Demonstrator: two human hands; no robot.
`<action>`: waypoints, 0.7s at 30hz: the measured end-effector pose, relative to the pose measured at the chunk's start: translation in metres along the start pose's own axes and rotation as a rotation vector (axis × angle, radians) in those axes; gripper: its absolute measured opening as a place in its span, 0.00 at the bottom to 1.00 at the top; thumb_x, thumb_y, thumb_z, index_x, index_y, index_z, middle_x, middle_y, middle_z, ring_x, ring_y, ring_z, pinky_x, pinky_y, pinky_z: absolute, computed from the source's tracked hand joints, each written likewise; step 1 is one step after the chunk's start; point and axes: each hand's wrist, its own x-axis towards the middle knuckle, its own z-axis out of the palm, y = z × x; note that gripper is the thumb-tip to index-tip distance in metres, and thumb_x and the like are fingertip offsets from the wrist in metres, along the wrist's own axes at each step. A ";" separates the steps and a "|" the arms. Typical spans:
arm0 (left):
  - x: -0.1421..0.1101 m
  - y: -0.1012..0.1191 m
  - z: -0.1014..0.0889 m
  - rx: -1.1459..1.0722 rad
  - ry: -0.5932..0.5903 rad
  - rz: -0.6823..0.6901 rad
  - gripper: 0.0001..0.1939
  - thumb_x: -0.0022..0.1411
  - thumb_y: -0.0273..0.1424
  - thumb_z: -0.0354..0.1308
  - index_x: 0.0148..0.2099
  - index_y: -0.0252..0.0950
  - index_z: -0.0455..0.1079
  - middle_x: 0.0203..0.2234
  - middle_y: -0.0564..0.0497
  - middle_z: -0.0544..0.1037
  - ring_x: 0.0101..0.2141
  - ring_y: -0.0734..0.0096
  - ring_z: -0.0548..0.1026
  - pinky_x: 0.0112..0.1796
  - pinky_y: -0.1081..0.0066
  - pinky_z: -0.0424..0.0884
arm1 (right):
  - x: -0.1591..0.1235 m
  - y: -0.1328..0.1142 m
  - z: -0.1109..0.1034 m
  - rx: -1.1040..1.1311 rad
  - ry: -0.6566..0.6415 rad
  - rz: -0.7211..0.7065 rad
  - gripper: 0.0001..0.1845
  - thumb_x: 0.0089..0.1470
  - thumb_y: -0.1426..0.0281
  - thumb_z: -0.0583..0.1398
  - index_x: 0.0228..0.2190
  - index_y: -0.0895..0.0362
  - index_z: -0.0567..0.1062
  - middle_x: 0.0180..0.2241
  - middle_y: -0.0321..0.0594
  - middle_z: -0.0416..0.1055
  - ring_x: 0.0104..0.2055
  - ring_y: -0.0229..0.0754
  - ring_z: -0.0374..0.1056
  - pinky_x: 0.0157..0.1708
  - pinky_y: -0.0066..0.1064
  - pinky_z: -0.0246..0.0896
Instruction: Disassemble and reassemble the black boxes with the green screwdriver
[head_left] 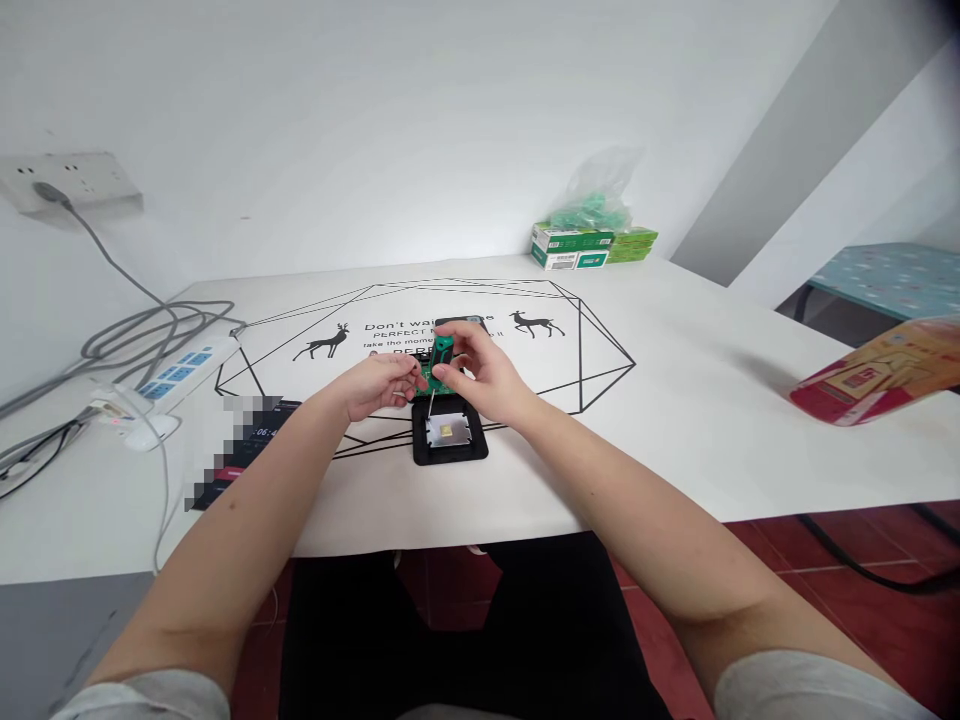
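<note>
My right hand point(487, 375) is closed around the green and black handle of a screwdriver point(443, 350). The thin shaft points down to the upper left corner of a silver plate with a yellow square point(448, 431). That plate sits inside a black square housing point(451, 461) on the table. Just left of the screwdriver is my left hand point(382, 385), its fingers curled and the fingertips together; whatever they may pinch is too small to make out. A green circuit board point(425, 386) lies behind the housing, partly covered by both hands.
Behind my hands lies a dark flat object point(471, 324), partly hidden. A phone-like screen point(251, 445), a power strip point(187, 375) and looped grey cables are at left. Green and white boxes point(574, 247) with a plastic bag stand by the wall. A red-yellow packet point(874, 375) is at right.
</note>
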 end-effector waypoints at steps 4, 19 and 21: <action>0.003 -0.003 -0.002 0.042 -0.005 0.008 0.20 0.59 0.42 0.78 0.39 0.34 0.75 0.35 0.47 0.80 0.29 0.74 0.71 0.32 0.71 0.67 | 0.002 0.004 0.000 -0.064 0.059 0.033 0.24 0.61 0.60 0.68 0.55 0.47 0.69 0.40 0.37 0.69 0.41 0.44 0.69 0.38 0.40 0.72; 0.003 -0.005 0.003 0.565 0.312 0.164 0.09 0.62 0.35 0.66 0.33 0.38 0.71 0.28 0.51 0.78 0.28 0.68 0.70 0.32 0.68 0.64 | 0.000 0.010 0.000 -0.032 0.101 0.142 0.25 0.62 0.64 0.65 0.59 0.46 0.69 0.46 0.41 0.73 0.45 0.45 0.73 0.42 0.41 0.74; 0.005 -0.007 0.003 0.751 0.362 0.209 0.08 0.64 0.35 0.63 0.33 0.39 0.72 0.27 0.51 0.78 0.29 0.64 0.72 0.33 0.67 0.65 | 0.002 0.013 -0.002 -0.015 0.143 0.150 0.25 0.60 0.65 0.65 0.58 0.46 0.70 0.45 0.40 0.72 0.43 0.44 0.72 0.40 0.39 0.74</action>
